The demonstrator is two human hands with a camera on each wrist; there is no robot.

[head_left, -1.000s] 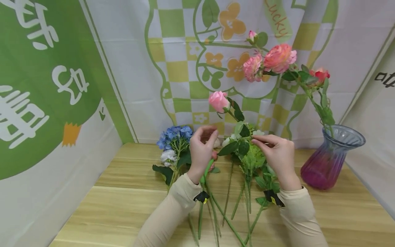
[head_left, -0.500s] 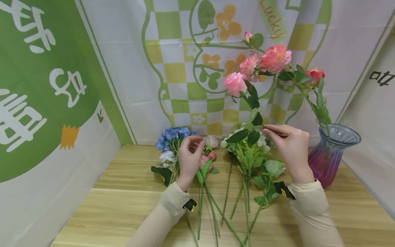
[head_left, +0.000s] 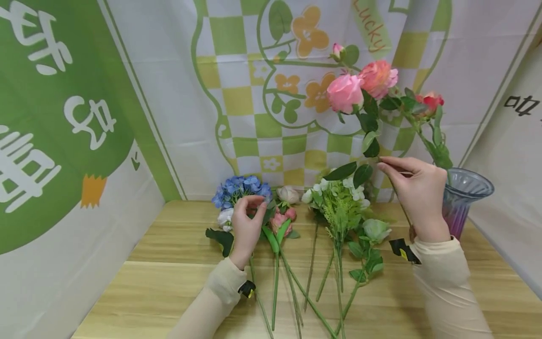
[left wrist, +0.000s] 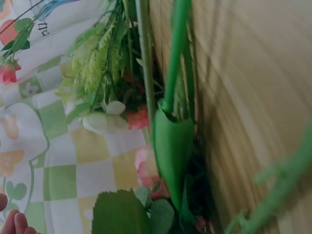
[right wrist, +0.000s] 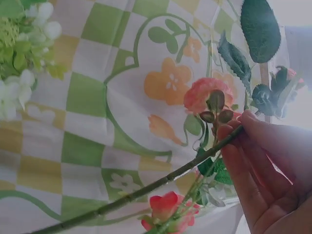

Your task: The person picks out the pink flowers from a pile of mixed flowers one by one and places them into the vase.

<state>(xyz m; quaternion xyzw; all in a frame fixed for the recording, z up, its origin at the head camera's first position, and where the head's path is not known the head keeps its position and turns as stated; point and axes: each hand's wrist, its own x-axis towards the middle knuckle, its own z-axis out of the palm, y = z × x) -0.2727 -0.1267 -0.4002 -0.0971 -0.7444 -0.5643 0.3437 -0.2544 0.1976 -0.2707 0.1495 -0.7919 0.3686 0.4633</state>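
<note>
My right hand (head_left: pixel 417 197) pinches the stem of a pink rose (head_left: pixel 345 94) between thumb and fingertips. The rose leans up and left, with dark green leaves along its stem. In the right wrist view the green stem (right wrist: pixel 161 181) runs down to the lower left from the fingertips. Behind that hand stands a glass vase (head_left: pixel 458 221), blue above and purple-pink below, partly hidden. It holds a stem with coral flowers (head_left: pixel 380 79) and a red bloom (head_left: pixel 430 101). My left hand (head_left: pixel 245 228) hovers by the blue hydrangea (head_left: pixel 241 187), fingers loosely bent, holding nothing visible.
On the wooden table (head_left: pixel 161 287) lie a white flower (head_left: pixel 225 218), a pale rose (head_left: pixel 288 194), a pink flower (head_left: pixel 279 221), white blossoms with light green foliage (head_left: pixel 338 212) and a pale green rose (head_left: pixel 376 230). Several stems point towards the front edge. A printed cloth (head_left: pixel 228 136) hangs behind.
My right hand has moved right and slightly up with the pink rose, which now overlaps the coral flowers in view. My left hand has drawn back left and down, away from the rose.
</note>
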